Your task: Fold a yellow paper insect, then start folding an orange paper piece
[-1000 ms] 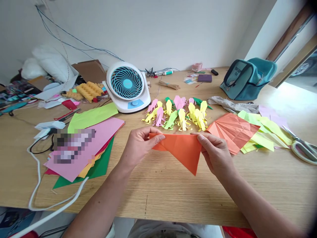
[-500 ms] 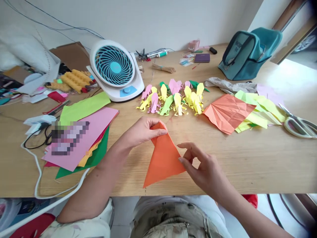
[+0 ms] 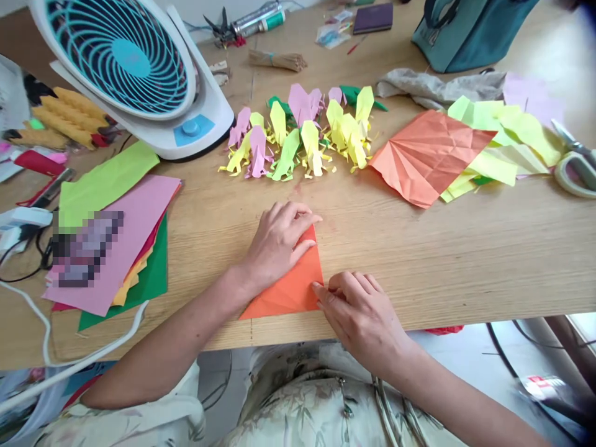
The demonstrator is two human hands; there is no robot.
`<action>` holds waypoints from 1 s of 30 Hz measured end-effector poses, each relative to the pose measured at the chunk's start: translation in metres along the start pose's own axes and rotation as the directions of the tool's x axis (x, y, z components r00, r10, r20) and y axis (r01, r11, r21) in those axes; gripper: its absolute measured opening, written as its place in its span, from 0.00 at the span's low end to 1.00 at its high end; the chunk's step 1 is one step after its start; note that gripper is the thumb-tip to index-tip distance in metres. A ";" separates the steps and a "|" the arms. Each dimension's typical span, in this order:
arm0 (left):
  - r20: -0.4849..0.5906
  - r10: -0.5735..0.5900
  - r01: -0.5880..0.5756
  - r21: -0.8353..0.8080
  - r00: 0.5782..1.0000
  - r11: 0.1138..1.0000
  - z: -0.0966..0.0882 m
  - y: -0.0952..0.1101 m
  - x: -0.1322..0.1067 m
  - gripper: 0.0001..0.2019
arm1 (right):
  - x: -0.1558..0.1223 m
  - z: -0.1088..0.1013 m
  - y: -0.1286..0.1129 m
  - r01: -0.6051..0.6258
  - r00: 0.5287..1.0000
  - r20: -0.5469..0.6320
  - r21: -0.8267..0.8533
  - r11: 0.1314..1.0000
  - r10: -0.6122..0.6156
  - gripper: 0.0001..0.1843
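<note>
A folded sheet of orange paper lies at the table's front edge, shaped roughly like a triangle with its long edge towards me. My left hand rests over its upper left part, thumb on the paper and fingers bent around the top corner, holding it against the table. At the lower right corner, my right hand pinches the paper's edge between thumb and curled fingers. The underside of the sheet is hidden.
Several folded paper figures stand behind my hands. Creased orange paper, green and yellow scraps and scissors lie right. A fan, coloured sheets and a white cable are left; a teal bag stands behind.
The orange paper has come down from a raised, tilted position onto the table. My left hand went from pinching its top to pressing over it; my right hand closed at the corner. The view tilted down.
</note>
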State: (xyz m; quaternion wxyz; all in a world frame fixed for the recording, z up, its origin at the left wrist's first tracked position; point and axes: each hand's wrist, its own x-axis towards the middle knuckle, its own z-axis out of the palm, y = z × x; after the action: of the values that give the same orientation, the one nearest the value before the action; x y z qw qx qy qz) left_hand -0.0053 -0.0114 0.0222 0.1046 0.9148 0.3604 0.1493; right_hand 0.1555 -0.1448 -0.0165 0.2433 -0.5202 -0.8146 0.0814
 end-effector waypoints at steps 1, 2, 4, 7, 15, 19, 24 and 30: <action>0.007 0.033 -0.033 0.017 0.999 0.999 0.001 0.005 -0.007 0.15 | 0.000 0.001 0.001 0.001 1.000 0.008 -0.009 1.000 -0.001 0.12; 0.034 0.067 -0.067 0.005 0.997 0.998 0.002 0.010 -0.015 0.15 | -0.001 0.001 0.001 0.003 1.000 0.019 -0.017 1.000 -0.003 0.12; 0.073 0.071 -0.069 -0.037 0.995 0.997 0.008 0.017 -0.030 0.17 | -0.003 -0.001 0.003 0.006 0.999 0.041 -0.018 1.000 -0.005 0.12; 0.102 0.043 -0.039 -0.040 0.994 0.998 0.018 0.021 -0.046 0.21 | -0.010 -0.008 0.007 -0.001 0.999 0.045 0.043 0.999 -0.001 0.11; 0.114 0.036 -0.037 0.005 0.993 0.999 0.026 0.016 -0.051 0.23 | -0.026 -0.019 0.015 0.100 0.995 -0.012 0.157 0.982 -0.100 0.18; 0.139 0.039 -0.041 0.011 0.990 0.999 0.021 0.018 -0.048 0.22 | -0.024 -0.011 0.012 0.205 0.978 -0.001 0.144 0.968 -0.207 0.17; 0.144 -0.053 0.044 0.062 0.988 0.997 0.018 0.029 -0.039 0.24 | -0.027 -0.005 0.012 0.227 0.973 0.010 0.137 0.964 -0.231 0.17; 0.141 -0.090 0.085 0.039 0.986 0.996 0.018 0.020 -0.027 0.41 | -0.028 -0.004 0.013 0.220 0.973 0.041 0.144 0.965 -0.228 0.16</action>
State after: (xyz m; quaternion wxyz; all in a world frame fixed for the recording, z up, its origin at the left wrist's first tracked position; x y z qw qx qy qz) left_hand -0.0056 -0.0458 0.0055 0.1217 0.9080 0.3942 0.0727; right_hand 0.1781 -0.1646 -0.0266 0.2632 -0.4041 -0.8671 0.1247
